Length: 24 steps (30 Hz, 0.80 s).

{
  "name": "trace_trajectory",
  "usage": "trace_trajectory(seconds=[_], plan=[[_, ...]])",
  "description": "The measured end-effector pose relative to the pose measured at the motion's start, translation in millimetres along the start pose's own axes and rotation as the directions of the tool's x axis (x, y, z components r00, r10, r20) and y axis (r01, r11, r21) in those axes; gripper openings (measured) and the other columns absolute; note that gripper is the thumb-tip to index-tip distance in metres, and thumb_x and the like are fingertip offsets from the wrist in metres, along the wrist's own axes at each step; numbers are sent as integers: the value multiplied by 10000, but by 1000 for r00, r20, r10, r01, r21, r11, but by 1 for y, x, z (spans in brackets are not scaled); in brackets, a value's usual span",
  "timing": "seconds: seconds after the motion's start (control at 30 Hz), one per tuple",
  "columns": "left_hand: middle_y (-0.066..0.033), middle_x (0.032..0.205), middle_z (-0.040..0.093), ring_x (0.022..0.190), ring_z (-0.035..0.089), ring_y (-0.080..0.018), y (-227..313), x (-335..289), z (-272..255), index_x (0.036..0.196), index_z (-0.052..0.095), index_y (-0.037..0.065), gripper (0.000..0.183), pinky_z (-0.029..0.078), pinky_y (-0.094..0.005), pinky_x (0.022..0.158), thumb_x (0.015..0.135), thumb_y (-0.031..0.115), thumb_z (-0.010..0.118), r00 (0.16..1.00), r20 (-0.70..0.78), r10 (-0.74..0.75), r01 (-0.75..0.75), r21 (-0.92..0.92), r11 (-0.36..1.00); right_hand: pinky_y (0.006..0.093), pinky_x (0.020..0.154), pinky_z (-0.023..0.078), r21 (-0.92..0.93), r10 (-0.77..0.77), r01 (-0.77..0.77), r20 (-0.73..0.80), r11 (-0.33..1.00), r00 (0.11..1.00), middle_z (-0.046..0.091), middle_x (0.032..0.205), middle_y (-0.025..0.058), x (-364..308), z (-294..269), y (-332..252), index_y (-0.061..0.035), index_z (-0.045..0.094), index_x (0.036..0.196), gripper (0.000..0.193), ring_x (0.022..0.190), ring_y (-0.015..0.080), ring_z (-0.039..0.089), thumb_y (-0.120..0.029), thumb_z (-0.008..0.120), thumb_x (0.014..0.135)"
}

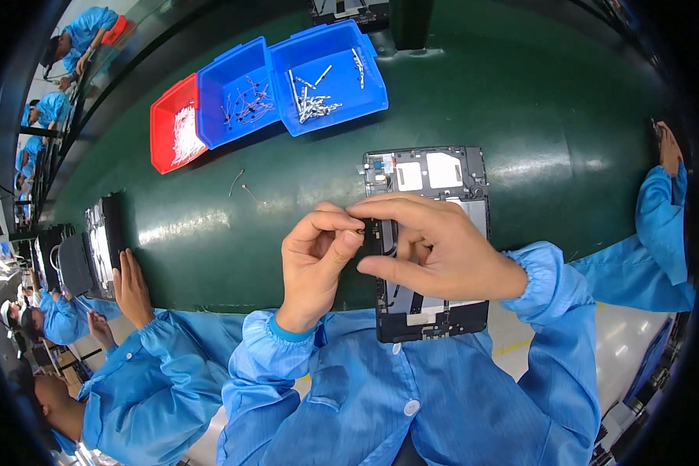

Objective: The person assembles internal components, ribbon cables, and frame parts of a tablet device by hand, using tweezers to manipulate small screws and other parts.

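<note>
My left hand (318,262) is closed in a pinch, with a small dark part (359,231) with a brassy tint showing at the fingertips; its kind is too small to make out. Close beside it, my right hand (435,245) has its thumb and index finger spread apart, the index tip next to the left fingertips. Nothing shows in the right hand, though its other fingers are curled and partly hidden. Under the hands lies an opened flat electronic device (462,169), black-framed with silver plates and white patches. Its middle is partly covered by my right hand.
Beyond the hands stand a red bin (161,140) with white pieces, a blue bin (217,85) with thin wires, and another blue bin (326,58) with silver strips. Loose wires (248,191) lie on the green table (551,147). Co-workers' hands (132,291) are at the left and right.
</note>
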<state>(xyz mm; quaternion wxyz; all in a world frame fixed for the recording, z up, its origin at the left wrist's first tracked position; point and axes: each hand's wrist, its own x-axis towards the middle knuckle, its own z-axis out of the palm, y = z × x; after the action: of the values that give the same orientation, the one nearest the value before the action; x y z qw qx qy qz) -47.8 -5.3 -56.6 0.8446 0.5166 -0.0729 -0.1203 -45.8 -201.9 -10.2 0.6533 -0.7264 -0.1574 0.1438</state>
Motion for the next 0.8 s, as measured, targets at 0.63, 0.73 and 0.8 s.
trace_trajectory(seconds=[0.63, 0.73, 0.8], plan=[[-72, 1009, 551, 829, 532, -96, -8, 3, 0, 994, 631, -17, 97, 449, -227, 739, 909, -19, 678, 965, 9, 260, -237, 445, 863, 262, 499, 441, -191, -71, 53, -89, 980, 994, 611, 768, 67, 0, -5, 2, -21, 640, 881, 94, 634, 116, 614, -18, 700, 809], [-63, 985, 555, 791, 526, -91, -9, 1, 2, 993, 645, -9, 113, 444, -223, 702, 892, -25, 692, 956, -23, 294, -236, 534, 812, 287, 526, 483, -311, -262, 203, -162, 929, 951, 603, 774, 79, 1, 0, 9, -17, 631, 871, 123, 627, 166, 622, -7, 714, 783], [-52, 970, 556, 774, 522, -84, -12, 1, 2, 1018, 656, -1, 143, 439, -218, 686, 884, -22, 702, 951, -28, 307, -231, 593, 771, 311, 547, 507, -343, -292, 224, -161, 912, 943, 594, 776, 95, 2, 0, 12, -10, 627, 871, 134, 627, 214, 629, 2, 717, 773]])
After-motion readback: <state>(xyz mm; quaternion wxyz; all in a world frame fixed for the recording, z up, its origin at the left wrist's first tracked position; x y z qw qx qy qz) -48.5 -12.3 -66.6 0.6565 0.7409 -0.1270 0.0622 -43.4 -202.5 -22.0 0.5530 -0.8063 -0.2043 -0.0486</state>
